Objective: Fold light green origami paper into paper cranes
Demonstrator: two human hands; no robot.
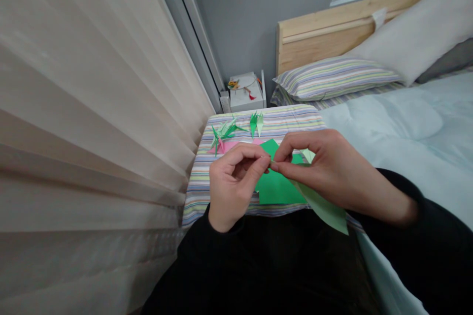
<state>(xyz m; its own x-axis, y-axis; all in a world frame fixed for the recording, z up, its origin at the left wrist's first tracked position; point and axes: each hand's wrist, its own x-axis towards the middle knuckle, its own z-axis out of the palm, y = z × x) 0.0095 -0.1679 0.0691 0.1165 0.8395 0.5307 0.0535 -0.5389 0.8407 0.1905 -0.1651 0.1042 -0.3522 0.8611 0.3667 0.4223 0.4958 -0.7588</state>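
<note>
My left hand is closed in a pinch, thumb against forefinger, on the tip of a sheet of light green paper. Right beside it, my right hand pinches the same tip with thumb and forefinger. The rest of the sheet runs under my right hand and hangs toward my lap, slightly curved. Below the hands lies bright green paper on the striped cloth. Beyond it are folded paper cranes: a green one at the left, and a green and a pale green pair. My fingers hide the pinched tip.
A striped cloth covers the small table before me. Pink paper lies near the cranes. A pleated curtain hangs close on the left. To the right is a bed; a white nightstand with small items stands behind.
</note>
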